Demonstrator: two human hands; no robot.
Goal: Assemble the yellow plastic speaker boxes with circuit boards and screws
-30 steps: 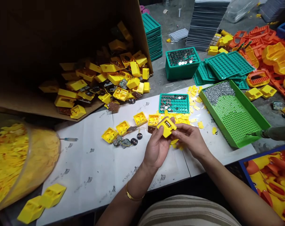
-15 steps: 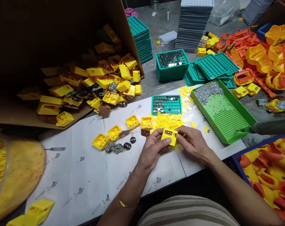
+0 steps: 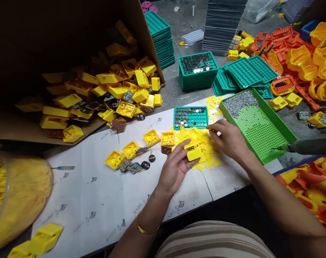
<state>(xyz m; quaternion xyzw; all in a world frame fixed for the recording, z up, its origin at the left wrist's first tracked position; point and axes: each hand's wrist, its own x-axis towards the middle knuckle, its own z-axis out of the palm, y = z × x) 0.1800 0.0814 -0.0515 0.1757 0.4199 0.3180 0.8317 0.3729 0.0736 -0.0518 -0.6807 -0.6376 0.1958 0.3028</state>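
Observation:
My left hand (image 3: 174, 167) is closed around a small yellow plastic case (image 3: 194, 152), which has a grid of speaker holes and a slot with metal-looking cells in it. To its right, my right hand (image 3: 230, 139) hovers over a pile of flat yellow plastic pieces (image 3: 206, 152). Its thumb and fingertips are drawn together; whatever may be between them is too small to make out. Just beyond the pile lies a teal tray (image 3: 191, 118) holding rows of button cells. Left of my hands are opened yellow cases (image 3: 131, 150) with wired circuit boards and black round speakers (image 3: 145, 165).
A green tray of screws (image 3: 259, 125) stands at right, with a power screwdriver (image 3: 310, 146) reaching over it. A cardboard box (image 3: 152, 39) full of yellow cases is at back left. A screwdriver (image 3: 64, 167) lies near a yellow-filled bag (image 3: 31, 193). Teal trays (image 3: 197, 79) are stacked behind.
My right hand has left the yellow case and moved right and up to the far edge of the flat pieces. My left hand keeps the case, now tilted differently.

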